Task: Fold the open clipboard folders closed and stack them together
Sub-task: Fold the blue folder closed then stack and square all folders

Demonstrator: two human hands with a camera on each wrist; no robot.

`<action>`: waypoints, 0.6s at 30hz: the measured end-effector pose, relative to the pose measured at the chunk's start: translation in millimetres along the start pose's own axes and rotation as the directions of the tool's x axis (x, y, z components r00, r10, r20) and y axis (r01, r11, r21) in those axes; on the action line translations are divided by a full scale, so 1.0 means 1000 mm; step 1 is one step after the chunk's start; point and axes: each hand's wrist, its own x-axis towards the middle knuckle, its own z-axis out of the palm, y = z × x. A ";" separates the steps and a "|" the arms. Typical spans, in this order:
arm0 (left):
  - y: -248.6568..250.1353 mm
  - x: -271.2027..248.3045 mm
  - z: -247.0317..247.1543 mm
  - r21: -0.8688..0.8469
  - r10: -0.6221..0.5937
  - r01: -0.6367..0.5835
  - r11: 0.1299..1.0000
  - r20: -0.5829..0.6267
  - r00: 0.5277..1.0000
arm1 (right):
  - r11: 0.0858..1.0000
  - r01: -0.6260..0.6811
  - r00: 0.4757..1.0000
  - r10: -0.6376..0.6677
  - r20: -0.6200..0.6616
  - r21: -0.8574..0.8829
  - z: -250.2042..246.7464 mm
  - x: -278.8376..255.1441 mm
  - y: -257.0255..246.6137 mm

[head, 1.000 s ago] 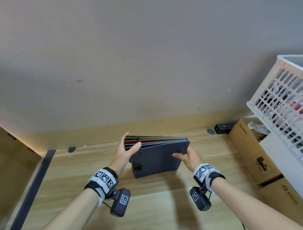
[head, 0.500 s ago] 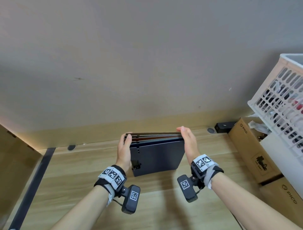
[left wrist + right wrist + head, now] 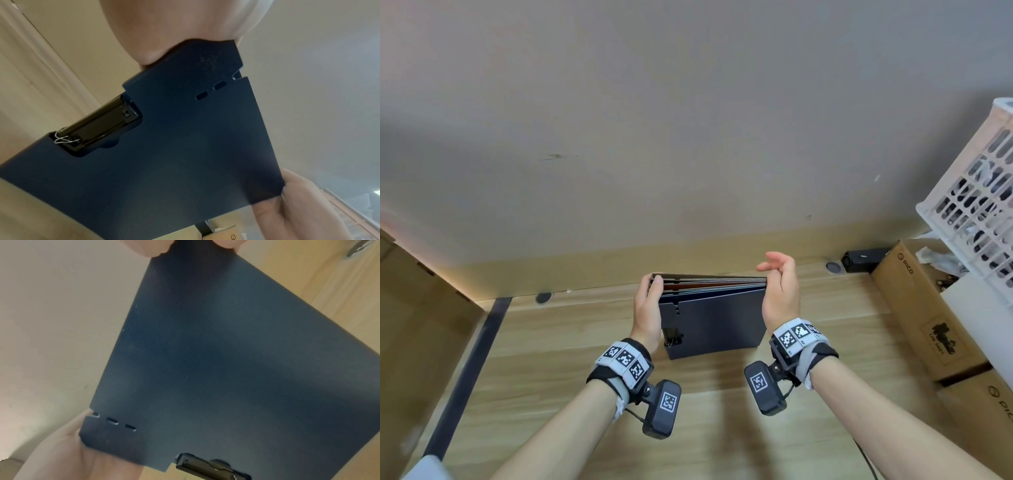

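Note:
A stack of closed clipboard folders (image 3: 712, 318) stands on its long edge on the wooden desk (image 3: 722, 411), dark blue cover facing me, red and grey covers behind it. A black clip (image 3: 672, 337) sits at its lower left. My left hand (image 3: 649, 301) grips the stack's left edge, fingers curled round the upper corner. My right hand (image 3: 780, 287) presses its palm against the right edge, with the fingers relaxed and raised above the top. The left wrist view shows the blue cover (image 3: 185, 146) and the clip (image 3: 98, 125). The right wrist view shows the same cover (image 3: 226, 353).
Cardboard boxes (image 3: 928, 308) stand at the right, with a white lattice basket (image 3: 976, 205) above them. A small black device (image 3: 863, 259) and a cable grommet (image 3: 834, 266) lie by the wall; another grommet (image 3: 543, 297) is at the back left. A dark strip (image 3: 469, 370) runs along the desk's left side.
My right hand left the front cover and went to the stack's right edge, its fingers now lifted off the top. The fanned folders have been squared together and stand more upright.

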 end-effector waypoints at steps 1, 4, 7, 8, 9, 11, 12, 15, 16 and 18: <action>-0.002 0.000 -0.002 0.013 0.011 -0.011 1.000 0.013 1.000 | 0.999 -0.024 1.000 0.024 -0.009 0.038 0.001 0.000 -0.001; -0.005 -0.001 -0.007 0.028 0.069 -0.070 0.997 0.039 0.997 | 0.989 -0.063 0.998 0.064 0.003 0.134 0.002 0.000 0.000; -0.011 0.000 -0.015 0.045 0.126 -0.128 0.991 0.047 0.991 | 0.998 -0.020 1.000 0.019 0.014 0.051 0.004 -0.005 0.003; -0.011 0.000 -0.017 0.058 0.131 -0.134 0.989 0.057 0.990 | 1.000 -0.012 1.000 0.011 0.012 0.011 0.005 -0.006 0.004; -0.012 0.001 -0.019 0.074 0.127 -0.132 0.988 0.068 0.990 | 1.000 -0.005 1.000 0.006 0.012 -0.018 0.006 -0.006 0.004; -0.010 0.004 -0.022 0.116 0.106 -0.118 0.986 0.100 0.989 | 0.999 0.006 1.000 -0.005 0.019 -0.043 0.008 -0.002 0.001; -0.009 0.006 -0.023 0.154 0.101 -0.116 0.981 0.105 0.989 | 0.998 0.014 1.000 -0.013 0.023 -0.059 0.008 0.000 0.000; 0.002 0.012 -0.027 0.357 0.179 -0.208 0.911 0.113 0.977 | 0.992 0.021 1.000 -0.018 0.024 -0.122 0.012 0.006 -0.006; 0.008 0.013 -0.029 0.432 0.236 -0.283 0.857 0.160 0.959 | 0.990 0.017 1.000 -0.015 0.019 -0.138 0.014 0.006 -0.008; 0.019 0.016 -0.032 0.590 0.319 -0.463 0.661 0.337 0.886 | 0.986 0.012 1.000 -0.011 0.007 -0.168 0.016 0.007 -0.009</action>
